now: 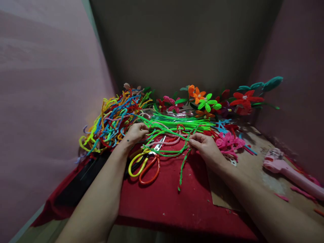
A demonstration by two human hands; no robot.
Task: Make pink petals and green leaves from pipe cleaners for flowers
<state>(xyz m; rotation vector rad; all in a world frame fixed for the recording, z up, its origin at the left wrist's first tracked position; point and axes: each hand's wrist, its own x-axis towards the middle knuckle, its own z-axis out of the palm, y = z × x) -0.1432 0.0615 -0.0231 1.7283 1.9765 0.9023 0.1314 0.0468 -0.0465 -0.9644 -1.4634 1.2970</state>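
The right hand pinches a twisted green stem over the red cloth, beside the scissors; whether the left hand, well apart, grips anything is too dim to tell.

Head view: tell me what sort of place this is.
Most likely a small craft corner, perhaps for making decorative flowers: a red-covered table holds a heap of multicoloured fuzzy stems, scissors and, at the back, fuzzy flowers.
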